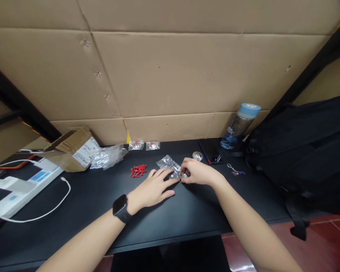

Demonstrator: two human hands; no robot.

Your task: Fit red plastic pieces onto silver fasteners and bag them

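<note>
My left hand lies flat with its fingers spread, their tips pressing on a crinkled clear plastic bag on the black table. At the bag's right edge, my right hand is closed round a small shiny round item with a bit of red on it; its exact kind is partly hidden by the fingers. Just behind that hand rests a similar shiny round disc. Left of the bag is a loose bundle of red cords.
Two small packets lie against the cardboard wall. An opened cardboard box, clear bags and a white power strip are at left. Rightward are a phone, water bottle, small charm and black backpack.
</note>
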